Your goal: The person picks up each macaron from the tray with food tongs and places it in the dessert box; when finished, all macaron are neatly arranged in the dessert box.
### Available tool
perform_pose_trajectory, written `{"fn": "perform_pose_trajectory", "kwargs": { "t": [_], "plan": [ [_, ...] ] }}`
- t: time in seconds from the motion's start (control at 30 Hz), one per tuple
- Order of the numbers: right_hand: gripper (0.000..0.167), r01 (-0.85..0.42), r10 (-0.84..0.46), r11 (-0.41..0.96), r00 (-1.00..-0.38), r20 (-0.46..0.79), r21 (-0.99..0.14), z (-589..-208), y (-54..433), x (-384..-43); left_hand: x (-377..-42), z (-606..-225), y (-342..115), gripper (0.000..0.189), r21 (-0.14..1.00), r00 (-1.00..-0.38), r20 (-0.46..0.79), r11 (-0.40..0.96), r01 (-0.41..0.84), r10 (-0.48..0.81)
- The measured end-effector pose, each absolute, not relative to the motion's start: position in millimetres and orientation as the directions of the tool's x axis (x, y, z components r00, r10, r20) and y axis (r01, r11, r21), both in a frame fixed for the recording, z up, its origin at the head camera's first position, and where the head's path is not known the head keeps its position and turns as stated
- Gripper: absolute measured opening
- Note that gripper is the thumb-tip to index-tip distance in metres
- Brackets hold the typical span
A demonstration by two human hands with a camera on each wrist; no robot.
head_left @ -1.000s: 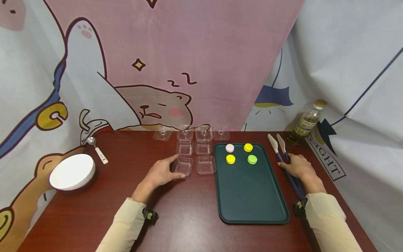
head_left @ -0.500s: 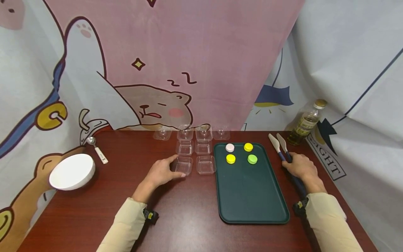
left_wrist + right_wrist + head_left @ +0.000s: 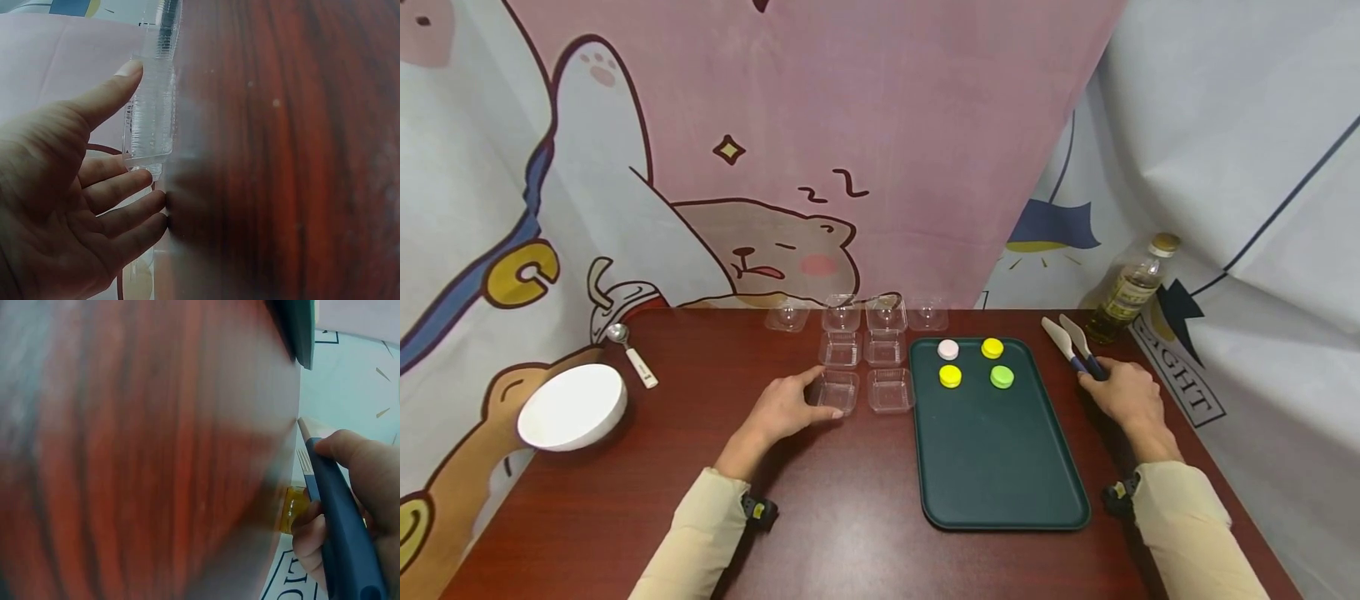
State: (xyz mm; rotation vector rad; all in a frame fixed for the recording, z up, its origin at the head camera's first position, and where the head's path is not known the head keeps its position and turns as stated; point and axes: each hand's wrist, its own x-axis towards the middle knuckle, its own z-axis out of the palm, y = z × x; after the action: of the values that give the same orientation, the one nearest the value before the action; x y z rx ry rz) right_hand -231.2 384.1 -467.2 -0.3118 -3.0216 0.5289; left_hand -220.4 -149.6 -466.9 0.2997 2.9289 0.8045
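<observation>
My left hand [image 3: 780,408] spreads thumb and fingers around the left side of a small clear plastic box [image 3: 837,393], its fingers fairly relaxed. In the left wrist view, the thumb overlaps the side of this box [image 3: 150,122] and the lower fingertips are close to the tabletop. My right hand [image 3: 1126,397] grips tongs [image 3: 1078,340] with dark blue arms and pale tips, one tip slotted like a fork. The right wrist view has the thumb pressing on the upper blue arm of the tongs [image 3: 344,519] and curled fingers beneath; the tips stand apart.
Several more clear boxes [image 3: 890,392] and domed lids [image 3: 787,314] stand behind and right. A dark green tray [image 3: 1000,467] bears pink, yellow and green macarons [image 3: 1002,377]. An oil bottle [image 3: 1126,293] stands back right. Left are a white bowl [image 3: 572,407] and a scoop [image 3: 634,357].
My right hand has shifted slightly back and right, and its grip has tightened around the tongs, whose tips have moved slightly to the right. My left hand has stayed at the box.
</observation>
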Motion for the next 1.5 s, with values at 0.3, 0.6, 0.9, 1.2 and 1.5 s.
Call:
{"fn": "perform_pose_trajectory", "kwargs": {
  "t": [0.3, 0.6, 0.9, 1.2, 1.5],
  "plan": [
    [0.058, 0.139, 0.166, 0.943, -0.984, 0.065, -0.303, -456.9, 389.6, -223.0, -221.6, -464.6, -149.3, 0.091, 0.503, -0.981, -0.022, 0.850, 0.154, 0.191],
    [0.057, 0.031, 0.066, 0.958, -0.991, 0.114, -0.285, -450.1, 380.0, -210.8, -220.3, -463.3, -146.7, 0.092, 0.515, -0.984, -0.036, 0.847, 0.130, 0.173],
    [0.056, -0.036, 0.002, 0.959, -0.991, 0.136, -0.281, -437.0, 360.2, -199.4, -221.6, -462.2, -145.3, 0.092, 0.514, -0.985, -0.034, 0.848, 0.127, 0.168],
    [0.052, -0.096, -0.062, 0.959, -0.989, 0.134, -0.266, -433.8, 346.3, -200.9, -221.5, -463.2, -146.3, 0.093, 0.509, -0.987, -0.034, 0.853, 0.116, 0.154],
    [0.054, -0.112, -0.087, 0.958, -0.991, 0.104, -0.265, -436.2, 334.4, -192.7, -215.6, -467.7, -145.3, 0.092, 0.516, -0.989, -0.032, 0.850, 0.108, 0.145]
  ]
}}
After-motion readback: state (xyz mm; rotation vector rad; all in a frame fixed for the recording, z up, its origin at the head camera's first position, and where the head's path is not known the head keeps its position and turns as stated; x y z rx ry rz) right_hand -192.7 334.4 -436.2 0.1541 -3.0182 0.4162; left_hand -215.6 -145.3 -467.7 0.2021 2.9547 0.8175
